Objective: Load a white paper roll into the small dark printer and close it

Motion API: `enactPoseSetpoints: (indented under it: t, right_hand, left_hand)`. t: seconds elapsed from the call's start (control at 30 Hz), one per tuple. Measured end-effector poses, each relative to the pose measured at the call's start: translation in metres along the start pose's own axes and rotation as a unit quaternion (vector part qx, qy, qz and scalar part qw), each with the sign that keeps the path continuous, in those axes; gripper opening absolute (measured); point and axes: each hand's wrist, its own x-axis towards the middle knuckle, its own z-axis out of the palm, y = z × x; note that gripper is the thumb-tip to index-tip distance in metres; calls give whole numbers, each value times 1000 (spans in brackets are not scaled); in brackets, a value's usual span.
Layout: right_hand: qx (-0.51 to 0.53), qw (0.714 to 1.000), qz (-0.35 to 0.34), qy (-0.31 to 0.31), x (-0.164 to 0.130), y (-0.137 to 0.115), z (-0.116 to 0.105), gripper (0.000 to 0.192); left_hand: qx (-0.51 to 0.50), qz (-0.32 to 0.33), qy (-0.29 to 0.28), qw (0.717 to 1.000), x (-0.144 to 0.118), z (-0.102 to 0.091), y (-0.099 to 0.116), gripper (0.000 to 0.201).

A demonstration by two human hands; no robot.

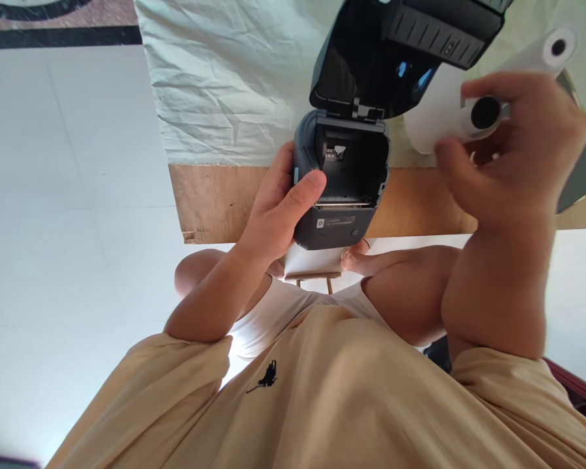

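Note:
A small dark portable printer point(339, 225) is gripped at its left side by my left hand point(286, 205), thumb over the rim of its paper bay. Its black lid point(351, 78) is swung open, and no roll sits in the bay. To the right, my right hand point(517, 143) has thumb and fingers curled around the end of a white paper roll point(430, 107) with a dark core hole. That hand is slightly blurred, and some of its fingers are hidden. Just beyond it lies another white paper roll point(537, 55).
A pale green cloth point(224, 85) covers most of the table, leaving a bare wooden edge point(215, 198) in front. A ridged black block point(444, 36) adjoins the lid. Right of my right hand is a flat dark device point(583, 172). My knees are below the table edge.

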Motion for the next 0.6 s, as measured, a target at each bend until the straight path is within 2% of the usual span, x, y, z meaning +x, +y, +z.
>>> enactPoseSetpoints:
  t: [0.1, 0.2, 0.27, 0.33, 0.43, 0.6]
  right_hand:
    - [-20, 999, -39, 20, 4, 3, 12, 45]
    - [-17, 995, -77, 67, 6, 4, 19, 28]
    - [-10, 992, -114, 62, 5, 2, 19, 23]
    - [1, 990, -139, 30, 5, -1, 18, 23]
    - [43, 989, -139, -5, 5, -5, 14, 32]
    - [141, 980, -137, -44, 5, -10, 13, 58]
  left_hand:
    - [17, -6, 4, 1000, 1, 1, 1, 31]
    - [29, -10, 6, 999, 2, 0, 1, 36]
    - [22, -7, -1, 1000, 3, -2, 0, 36]
    - [14, -2, -15, 1000, 3, -4, -2, 36]
    - [20, 1, -30, 999, 4, -8, -3, 34]
    - [10, 12, -36, 999, 5, -9, -4, 37]
